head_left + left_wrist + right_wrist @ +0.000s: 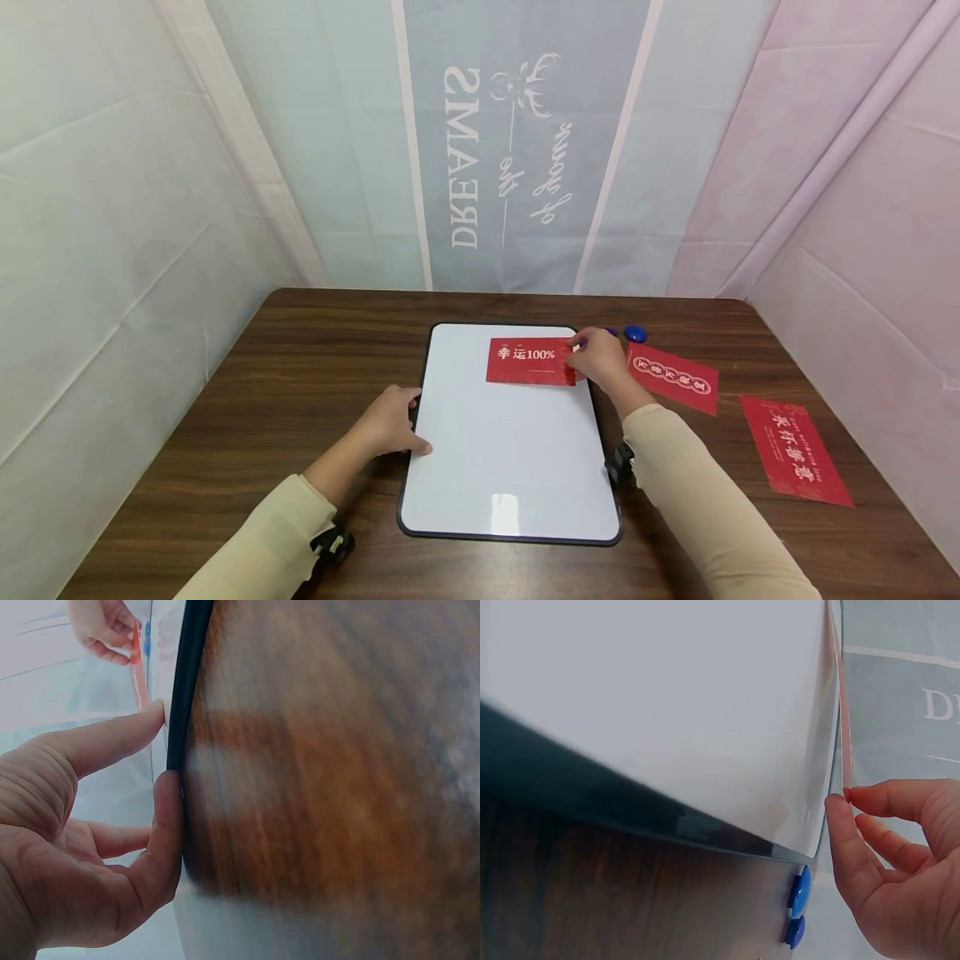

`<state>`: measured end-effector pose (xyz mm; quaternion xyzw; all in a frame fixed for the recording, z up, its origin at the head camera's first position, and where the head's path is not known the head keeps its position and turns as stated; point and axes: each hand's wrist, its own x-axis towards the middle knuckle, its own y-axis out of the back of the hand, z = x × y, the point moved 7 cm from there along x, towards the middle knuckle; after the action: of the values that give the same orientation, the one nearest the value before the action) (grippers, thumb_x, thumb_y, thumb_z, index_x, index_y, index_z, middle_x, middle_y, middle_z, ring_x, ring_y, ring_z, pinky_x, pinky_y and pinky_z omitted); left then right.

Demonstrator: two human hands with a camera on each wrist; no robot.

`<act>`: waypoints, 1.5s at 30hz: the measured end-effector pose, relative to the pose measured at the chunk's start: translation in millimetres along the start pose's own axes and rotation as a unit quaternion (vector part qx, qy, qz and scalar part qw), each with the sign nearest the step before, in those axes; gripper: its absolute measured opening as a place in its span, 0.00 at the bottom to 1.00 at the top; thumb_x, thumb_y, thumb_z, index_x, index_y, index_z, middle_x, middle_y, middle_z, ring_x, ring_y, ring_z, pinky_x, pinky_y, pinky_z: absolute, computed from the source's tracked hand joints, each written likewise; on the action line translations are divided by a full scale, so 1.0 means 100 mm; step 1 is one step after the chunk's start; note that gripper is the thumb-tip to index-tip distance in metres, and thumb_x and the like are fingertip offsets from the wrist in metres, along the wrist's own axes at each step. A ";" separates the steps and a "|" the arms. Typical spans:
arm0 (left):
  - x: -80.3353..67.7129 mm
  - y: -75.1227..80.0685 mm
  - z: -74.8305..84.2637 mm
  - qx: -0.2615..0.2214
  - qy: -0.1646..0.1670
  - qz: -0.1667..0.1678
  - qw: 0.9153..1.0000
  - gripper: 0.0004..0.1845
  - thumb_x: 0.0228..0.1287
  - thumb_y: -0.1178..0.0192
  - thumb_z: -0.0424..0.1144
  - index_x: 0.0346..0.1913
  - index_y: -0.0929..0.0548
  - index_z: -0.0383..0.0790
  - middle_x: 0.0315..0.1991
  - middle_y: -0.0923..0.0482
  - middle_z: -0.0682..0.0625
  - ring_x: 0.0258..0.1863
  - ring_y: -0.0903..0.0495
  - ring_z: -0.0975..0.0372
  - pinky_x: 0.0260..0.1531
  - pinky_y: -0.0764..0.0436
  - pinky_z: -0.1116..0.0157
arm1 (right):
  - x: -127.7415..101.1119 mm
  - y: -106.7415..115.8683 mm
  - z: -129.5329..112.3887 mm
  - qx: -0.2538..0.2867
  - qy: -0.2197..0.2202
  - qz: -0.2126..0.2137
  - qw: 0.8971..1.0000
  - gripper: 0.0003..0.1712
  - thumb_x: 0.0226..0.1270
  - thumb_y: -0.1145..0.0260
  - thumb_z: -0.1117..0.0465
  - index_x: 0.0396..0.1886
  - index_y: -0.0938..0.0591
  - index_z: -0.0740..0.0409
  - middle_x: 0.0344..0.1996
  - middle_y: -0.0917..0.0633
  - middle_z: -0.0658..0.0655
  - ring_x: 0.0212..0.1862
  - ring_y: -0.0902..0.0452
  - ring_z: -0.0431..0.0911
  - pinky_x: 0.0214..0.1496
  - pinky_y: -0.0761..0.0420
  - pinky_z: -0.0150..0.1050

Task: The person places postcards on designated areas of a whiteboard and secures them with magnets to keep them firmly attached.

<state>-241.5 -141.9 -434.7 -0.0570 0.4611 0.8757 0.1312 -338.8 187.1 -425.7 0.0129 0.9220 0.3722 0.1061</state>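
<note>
Head view, left hand: the left hand [390, 423] is resting at the left edge of the whiteboard [510, 467], fingers lying straight along the black frame with the thumb on the white face, likely bracing the board so it is not sliding on the counter [247, 400]
Head view, right hand: the right hand [597, 354] is pinching the right end of a red card [528, 361] printed with 100%, keeping it flat on the upper right part of the board, probably to line it up with the top edge
Head view, spares: 2 more red cards [673, 377] [795, 450] are lying on the counter to the right of the board, within reach of the right hand; a blue magnet [636, 332] is sitting just beyond the board's top right corner

Left wrist view: the thumb and a fingertip are pressing against the dark board frame [184, 697], grip loose and not wrapping it; the right hand [101, 626] is showing far off with the red card [138, 667] seen edge-on

Right wrist view: the thumb and forefinger [889, 799] are closing narrowly on the thin card edge [845, 742] above the white surface [667, 697]; 2 blue magnets [799, 911] are waiting on the counter just off the frame
</note>
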 end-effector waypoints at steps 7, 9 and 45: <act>0.00 0.00 0.00 0.000 -0.001 -0.002 1.000 0.51 0.37 0.17 0.40 0.66 0.31 0.27 0.54 0.29 0.36 0.40 0.19 0.55 0.41 0.15 0.58 | 0.06 -0.04 -0.01 -0.043 0.010 0.006 0.999 0.18 0.60 0.29 0.65 0.51 0.18 0.63 0.47 0.21 0.67 0.44 0.23 0.56 0.38 0.14 0.41; 0.01 0.00 0.01 0.001 -0.002 -0.002 1.000 0.51 0.37 0.17 0.40 0.66 0.31 0.27 0.54 0.29 0.36 0.40 0.19 0.55 0.41 0.16 0.58 | 0.07 -0.04 -0.02 -0.055 0.008 0.005 0.998 0.18 0.60 0.29 0.65 0.50 0.18 0.63 0.49 0.22 0.68 0.44 0.23 0.56 0.37 0.14 0.40; 0.00 0.00 -0.03 -0.016 0.007 -0.001 1.000 0.50 0.38 0.17 0.39 0.67 0.31 0.28 0.55 0.30 0.36 0.40 0.19 0.55 0.38 0.15 0.61 | 0.10 -0.13 -0.26 -0.247 0.026 0.010 0.969 0.25 0.59 0.29 0.60 0.55 0.20 0.68 0.47 0.18 0.68 0.43 0.23 0.57 0.45 0.17 0.53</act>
<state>-241.7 -143.9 -436.7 -0.0655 0.4483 0.8822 0.1282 -353.5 160.9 -418.4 -0.0144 0.8037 0.5897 0.0788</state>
